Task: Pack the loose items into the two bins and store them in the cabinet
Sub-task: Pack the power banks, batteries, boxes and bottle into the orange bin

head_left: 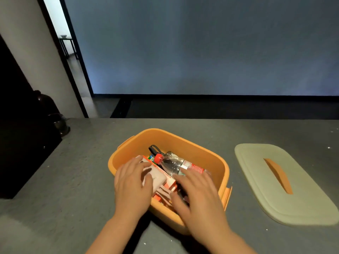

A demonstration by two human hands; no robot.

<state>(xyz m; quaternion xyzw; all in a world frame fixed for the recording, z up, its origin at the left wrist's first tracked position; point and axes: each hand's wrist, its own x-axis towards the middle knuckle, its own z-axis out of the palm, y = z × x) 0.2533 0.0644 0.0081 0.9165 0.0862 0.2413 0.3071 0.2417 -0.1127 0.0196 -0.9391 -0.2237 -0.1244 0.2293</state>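
Note:
An orange bin (183,142) sits on the grey table (77,176), open at the top. Inside lie a clear plastic bottle (172,165) with a red cap, a white box (156,177), an orange-and-white carton (170,182) and a black strap (153,149). My left hand (131,182) rests over the bin's left rim, its fingers laid on the white box. Over the bin's near right part my right hand (197,195) reaches in with fingers spread, touching the items; what lies beneath it is hidden.
A pale green lid (302,197) with an orange handle slot lies flat on the table to the right of the bin. A dark object (60,125) stands at the table's far left edge beside a dark block. A blue-grey wall is behind.

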